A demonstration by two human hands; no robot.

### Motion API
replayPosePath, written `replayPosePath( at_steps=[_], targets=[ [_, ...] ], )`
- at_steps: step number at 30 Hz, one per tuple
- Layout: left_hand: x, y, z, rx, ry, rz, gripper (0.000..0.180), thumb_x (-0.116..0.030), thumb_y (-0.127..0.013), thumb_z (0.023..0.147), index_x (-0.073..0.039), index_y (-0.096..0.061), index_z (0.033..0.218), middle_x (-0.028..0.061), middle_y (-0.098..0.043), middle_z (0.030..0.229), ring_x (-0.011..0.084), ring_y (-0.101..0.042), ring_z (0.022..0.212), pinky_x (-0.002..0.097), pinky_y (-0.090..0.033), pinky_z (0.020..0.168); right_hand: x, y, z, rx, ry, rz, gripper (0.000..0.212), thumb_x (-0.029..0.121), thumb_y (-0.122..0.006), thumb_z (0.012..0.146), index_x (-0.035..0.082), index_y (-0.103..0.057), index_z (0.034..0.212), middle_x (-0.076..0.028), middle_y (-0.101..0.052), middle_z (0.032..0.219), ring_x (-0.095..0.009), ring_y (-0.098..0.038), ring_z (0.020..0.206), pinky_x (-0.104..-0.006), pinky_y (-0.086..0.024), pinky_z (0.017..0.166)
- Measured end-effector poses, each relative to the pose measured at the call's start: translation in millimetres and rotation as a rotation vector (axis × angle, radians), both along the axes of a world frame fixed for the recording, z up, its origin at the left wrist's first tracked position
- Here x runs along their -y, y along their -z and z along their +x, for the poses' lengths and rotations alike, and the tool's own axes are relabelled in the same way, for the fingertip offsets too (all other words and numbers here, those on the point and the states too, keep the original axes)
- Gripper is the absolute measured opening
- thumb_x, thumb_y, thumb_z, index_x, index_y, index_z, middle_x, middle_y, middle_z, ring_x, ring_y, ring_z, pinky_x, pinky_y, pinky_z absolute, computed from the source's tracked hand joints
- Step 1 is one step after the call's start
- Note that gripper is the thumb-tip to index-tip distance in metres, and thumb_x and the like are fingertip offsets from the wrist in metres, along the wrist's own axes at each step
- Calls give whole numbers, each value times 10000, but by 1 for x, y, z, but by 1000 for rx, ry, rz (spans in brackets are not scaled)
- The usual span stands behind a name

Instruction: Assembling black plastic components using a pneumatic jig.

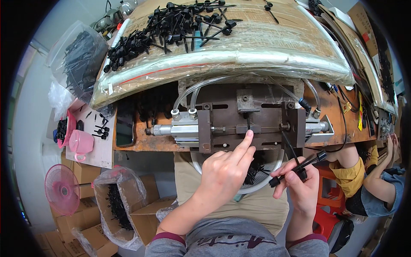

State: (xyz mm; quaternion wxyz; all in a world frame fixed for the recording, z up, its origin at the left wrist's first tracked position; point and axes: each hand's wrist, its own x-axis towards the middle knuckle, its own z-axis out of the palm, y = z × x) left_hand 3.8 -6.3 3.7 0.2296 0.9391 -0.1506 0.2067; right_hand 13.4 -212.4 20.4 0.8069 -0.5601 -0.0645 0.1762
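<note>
My left hand (223, 172) reaches up to a brown metal fixture (269, 139). Its index finger is stretched out, the tip at the lower end of a black plastic stem (248, 121) that stands in the middle of the fixture; the other fingers are loosely bent, with nothing visible in them. To the right of it, my right hand (300, 188) is closed around several black plastic stems with knobbed heads (305, 164), which point different ways. Thin metal pins reach in from both sides toward the fixture's centre. Part of the stem is hidden by the block and fingertip.
Pneumatic cylinders (186, 128) with clear hoses flank the fixture. Behind, a plastic-wrapped cardboard board (265, 43) bears a heap of black stems (175, 25). A white basket (279, 165) rests on my lap. A pink fan (62, 189) and boxes stand left; another person (379, 184) sits right.
</note>
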Motion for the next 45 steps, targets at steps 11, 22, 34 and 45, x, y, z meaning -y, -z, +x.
replayPosePath(
  at_steps=[11,22,34,45],
  targets=[
    [23,-24,-24,43,219,-652,407,-121,-866,673,0,-703,1026,139,-690,984,213,-691,780,293,-559,646,-20,8,-5,238,62,-374,45,-23,-602,921,-33,-572,889,-87,-654,812,-99,-607,588,-242,-498,511],
    [18,-20,-24,-62,183,-772,315,-50,-847,679,-11,-732,970,94,-670,863,179,-653,753,276,-544,649,-27,11,-8,679,18,-668,166,-112,-626,765,-23,-603,904,-136,-660,890,-271,-670,768,-321,-539,654],
    [-4,-36,-33,-88,258,-764,400,-55,-870,631,-23,-743,1009,78,-652,943,164,-635,748,260,-499,633,-27,21,7,60,-4,-325,167,76,-576,967,-76,-644,951,-107,-693,831,-106,-632,565,-213,-491,489],
    [2,4,-6,70,45,-35,237,-98,-753,753,1,-696,960,153,-634,1254,215,-689,804,294,-555,693,-14,13,4,-1,22,-178,105,14,-572,950,-66,-594,1015,-155,-688,819,-127,-627,546,-227,-491,482]
  ],
)
